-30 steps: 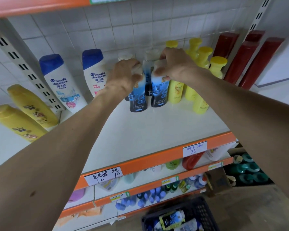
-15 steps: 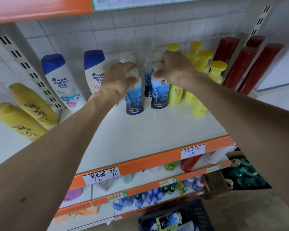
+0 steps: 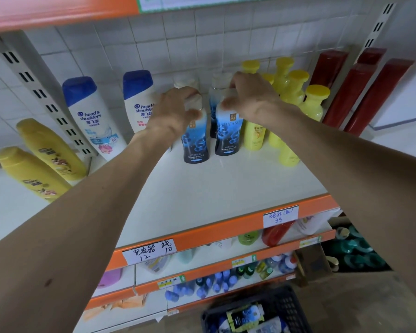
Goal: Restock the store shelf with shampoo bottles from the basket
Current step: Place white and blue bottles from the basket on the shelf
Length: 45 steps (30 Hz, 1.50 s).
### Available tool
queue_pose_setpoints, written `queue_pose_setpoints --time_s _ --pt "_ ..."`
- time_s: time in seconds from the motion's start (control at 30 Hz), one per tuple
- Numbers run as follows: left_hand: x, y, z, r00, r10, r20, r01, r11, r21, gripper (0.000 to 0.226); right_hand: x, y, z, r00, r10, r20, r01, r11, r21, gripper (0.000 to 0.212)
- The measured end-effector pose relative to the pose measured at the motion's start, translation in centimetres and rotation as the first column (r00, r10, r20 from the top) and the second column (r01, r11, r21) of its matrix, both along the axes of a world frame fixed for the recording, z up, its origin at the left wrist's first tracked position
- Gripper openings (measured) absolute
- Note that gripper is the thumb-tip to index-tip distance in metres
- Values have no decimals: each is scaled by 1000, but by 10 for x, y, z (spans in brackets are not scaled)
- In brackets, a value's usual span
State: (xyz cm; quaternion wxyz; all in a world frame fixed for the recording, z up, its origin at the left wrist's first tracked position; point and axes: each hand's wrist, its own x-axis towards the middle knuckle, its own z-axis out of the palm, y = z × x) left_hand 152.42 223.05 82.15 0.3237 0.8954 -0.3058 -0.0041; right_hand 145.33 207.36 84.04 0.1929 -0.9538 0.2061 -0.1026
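Two dark blue shampoo bottles stand side by side on the white shelf (image 3: 214, 186). My left hand (image 3: 175, 109) curls over the cap of the left blue bottle (image 3: 195, 145). My right hand (image 3: 249, 99) holds the top of the right blue bottle (image 3: 228, 137), thumb on its front. A third blue bottle (image 3: 213, 109) stands behind them, and a white cap (image 3: 186, 81) shows behind my left hand. The dark basket (image 3: 291, 306) sits on the floor below, with more shampoo bottles (image 3: 246, 313) in it.
Two white head & shoulders bottles (image 3: 91, 118) stand left of the blue ones, and yellow bottles (image 3: 48, 150) lean further left. Several yellow bottles (image 3: 310, 104) and dark red boxes (image 3: 351, 92) fill the right. The shelf's front half is bare. Lower shelves hold small items.
The left blue bottle has shifted a little back, level with the right one. Both hands stay on the bottle tops.
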Motion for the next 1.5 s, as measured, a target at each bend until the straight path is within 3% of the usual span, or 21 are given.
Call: queue_pose_setpoints --time_s 0.33,1.23,1.5 --pt "1 1 -3 999 -3 37 3 1000 10 48 -1 9 7 997 70 -25 -70 997 -25 42" --pt "-5 0 -1 999 3 39 -3 1000 0 47 -5 8 13 999 6 -50 -10 996 -89 40" --pt "-5 1 -6 996 -18 86 17 1000 9 44 -7 7 10 998 29 -51 -32 997 -70 48"
